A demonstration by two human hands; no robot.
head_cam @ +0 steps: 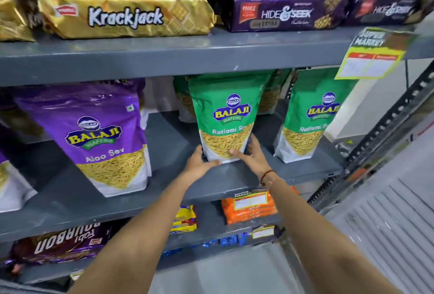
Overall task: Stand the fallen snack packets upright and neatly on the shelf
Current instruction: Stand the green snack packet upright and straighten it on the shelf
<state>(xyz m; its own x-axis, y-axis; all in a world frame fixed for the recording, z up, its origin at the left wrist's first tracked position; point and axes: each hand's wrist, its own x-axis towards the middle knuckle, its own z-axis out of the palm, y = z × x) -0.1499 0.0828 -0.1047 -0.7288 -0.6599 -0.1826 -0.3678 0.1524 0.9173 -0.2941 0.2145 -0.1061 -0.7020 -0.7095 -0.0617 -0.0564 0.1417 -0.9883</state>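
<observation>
Hands, left hand (199, 162) and right hand (252, 156), fingers clasping the green packet (225, 117) base on both sides, steadying it upright on the shelf (164, 143).

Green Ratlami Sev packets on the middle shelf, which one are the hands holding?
The middle green packet, standing upright, with the left hand and right hand at its base. The right green packet stands untouched.
</observation>
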